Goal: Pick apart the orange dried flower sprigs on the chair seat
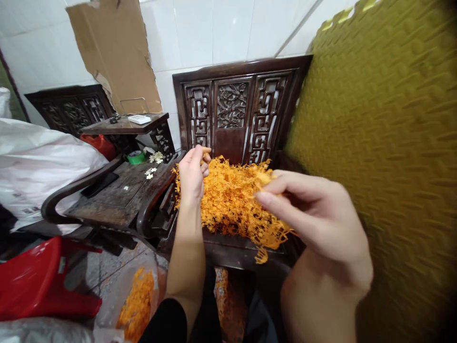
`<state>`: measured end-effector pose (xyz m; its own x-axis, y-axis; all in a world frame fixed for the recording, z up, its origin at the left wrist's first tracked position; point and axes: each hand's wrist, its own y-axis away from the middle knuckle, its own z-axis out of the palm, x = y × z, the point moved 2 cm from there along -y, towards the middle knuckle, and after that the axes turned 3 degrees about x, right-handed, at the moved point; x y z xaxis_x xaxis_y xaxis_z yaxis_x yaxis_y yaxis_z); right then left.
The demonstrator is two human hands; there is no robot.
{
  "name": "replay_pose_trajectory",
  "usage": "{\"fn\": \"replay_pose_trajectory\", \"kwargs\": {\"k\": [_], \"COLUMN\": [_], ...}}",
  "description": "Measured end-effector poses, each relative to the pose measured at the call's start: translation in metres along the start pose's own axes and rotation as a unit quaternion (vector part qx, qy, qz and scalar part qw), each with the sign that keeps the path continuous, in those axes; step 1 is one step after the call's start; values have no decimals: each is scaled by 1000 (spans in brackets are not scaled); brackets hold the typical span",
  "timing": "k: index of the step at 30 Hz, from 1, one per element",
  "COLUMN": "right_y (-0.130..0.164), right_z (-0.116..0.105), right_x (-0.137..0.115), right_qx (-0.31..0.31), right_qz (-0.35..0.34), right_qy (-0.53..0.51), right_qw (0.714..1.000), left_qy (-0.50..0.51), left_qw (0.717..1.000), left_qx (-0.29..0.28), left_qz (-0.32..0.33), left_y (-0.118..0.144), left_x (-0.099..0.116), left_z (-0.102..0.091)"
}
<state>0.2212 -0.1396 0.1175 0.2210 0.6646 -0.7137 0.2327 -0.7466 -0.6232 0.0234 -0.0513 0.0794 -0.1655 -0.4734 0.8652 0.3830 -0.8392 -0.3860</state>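
A heap of orange, branching plastic-looking pieces (228,200) lies on the seat of a dark carved wooden chair (232,143). Over the heap's left side is my left hand (193,174), its fingers curled and closed; whatever lies at its fingertips is too small to make out. My right hand (317,219) is nearer the camera at the heap's right, thumb and forefinger pinched on a small orange piece (263,177), partly blurred against the pile. One loose orange piece (262,255) hangs at the seat's front edge.
At the lower left stand a red plastic stool (39,281) and a clear bag of orange pieces (137,300). A second wooden chair (110,190) holds green tape (136,157). A yellow foam mat (385,143) rises along the right. White sacks (43,162) fill the left.
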Motion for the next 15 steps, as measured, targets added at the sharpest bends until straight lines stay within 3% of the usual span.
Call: {"fn": "replay_pose_trajectory", "kwargs": {"k": [3, 8, 11, 15], "right_y": [-3, -17, -20, -23], "right_z": [-3, 1, 5, 10], "right_x": [17, 44, 44, 50], "right_qx": [134, 145, 147, 175], "right_qz": [50, 116, 123, 93], "right_qy": [-87, -184, -197, -143], "right_qw": [986, 965, 961, 970], "left_qy": [56, 51, -54, -189], "left_qw": [993, 977, 972, 951], "left_qx": [-85, -184, -226, -224], "left_qz": [-56, -99, -16, 98], "left_y": [7, 35, 42, 57], "left_x": [6, 20, 23, 33], "left_z": [5, 27, 34, 37]}}
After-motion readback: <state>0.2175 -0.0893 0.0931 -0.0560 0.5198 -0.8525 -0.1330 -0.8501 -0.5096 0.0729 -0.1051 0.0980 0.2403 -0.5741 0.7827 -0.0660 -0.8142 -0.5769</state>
